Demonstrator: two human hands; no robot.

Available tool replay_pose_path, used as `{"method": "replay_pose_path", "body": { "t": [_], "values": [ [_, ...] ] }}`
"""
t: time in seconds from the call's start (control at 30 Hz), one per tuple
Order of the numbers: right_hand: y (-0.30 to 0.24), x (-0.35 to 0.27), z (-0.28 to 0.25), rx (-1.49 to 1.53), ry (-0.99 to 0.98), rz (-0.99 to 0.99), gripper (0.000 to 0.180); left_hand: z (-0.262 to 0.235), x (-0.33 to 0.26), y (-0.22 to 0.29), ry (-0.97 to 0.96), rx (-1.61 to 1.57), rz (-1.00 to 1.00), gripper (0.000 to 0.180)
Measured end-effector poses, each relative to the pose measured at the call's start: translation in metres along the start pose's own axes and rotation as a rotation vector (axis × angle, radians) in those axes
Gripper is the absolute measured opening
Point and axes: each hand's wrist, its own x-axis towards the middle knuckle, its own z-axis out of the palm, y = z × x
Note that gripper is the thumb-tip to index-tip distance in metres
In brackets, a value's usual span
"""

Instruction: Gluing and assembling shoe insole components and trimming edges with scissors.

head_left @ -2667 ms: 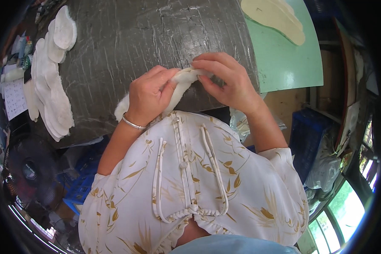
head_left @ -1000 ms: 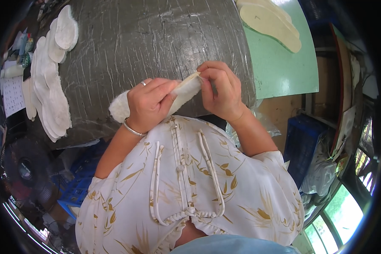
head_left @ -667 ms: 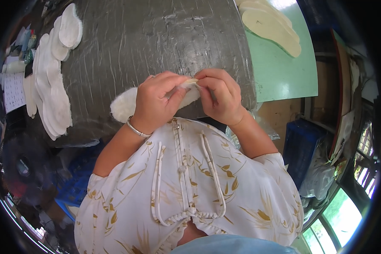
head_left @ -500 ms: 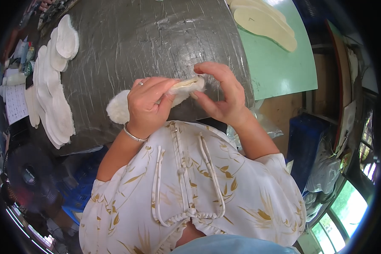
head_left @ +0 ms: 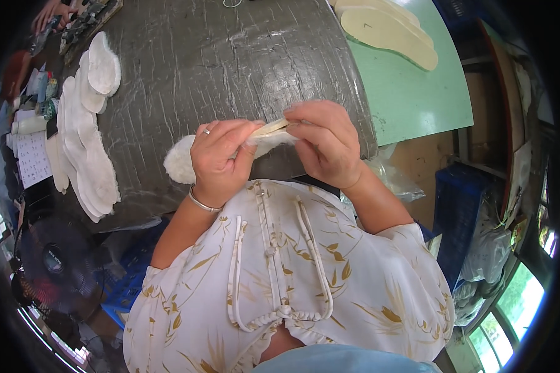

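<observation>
Near the wearer's side of the broad dark-grey table wrapped in wrinkled plastic (head_left: pixel 230 62), the left hand (head_left: pixel 223 152) is closed on a long white fluffy-faced insole with a cream layer along its edge (head_left: pixel 180 163), thumb below and fingers above, apparently to steady it. The insole lies slantwise, its fluffy end out to the left and its narrower part between the two hands. The right hand (head_left: pixel 326 143) is half curled, fingertips at the cream edge on the insole's right end (motion blur hides whether they actually pinch it). That edge is turned up and faces away from the body, probably so the fingers can reach it.

At the far left, overlapping white fleecy insoles (head_left: pixel 87 149) lie in a row, likely kept off the working spot; at the far right, smooth cream foot-shaped sheets (head_left: pixel 389 40) overlap on a glossy pale-green board (head_left: pixel 417 93).
</observation>
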Motion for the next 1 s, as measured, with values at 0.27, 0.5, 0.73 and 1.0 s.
{"method": "replay_pose_path", "body": {
  "t": [0.27, 0.5, 0.73, 1.0],
  "values": [
    [0.000, -0.002, 0.010, 0.171, -0.048, 0.229, 0.026, -0.003, 0.009, 0.005, -0.056, -0.247, -0.172, 0.014],
    [-0.007, 0.016, -0.003, 0.293, -0.065, 0.334, 0.042, -0.018, 0.023, 0.002, -0.016, -0.167, -0.018, 0.022],
    [-0.002, 0.019, -0.006, 0.004, 0.020, -0.027, 0.032, -0.016, 0.026, 0.009, 0.154, 0.030, 0.170, 0.036],
    [-0.006, 0.019, 0.001, -0.011, 0.015, -0.097, 0.027, -0.008, 0.019, 0.010, 0.235, -0.045, 0.051, 0.033]
  ]
}}
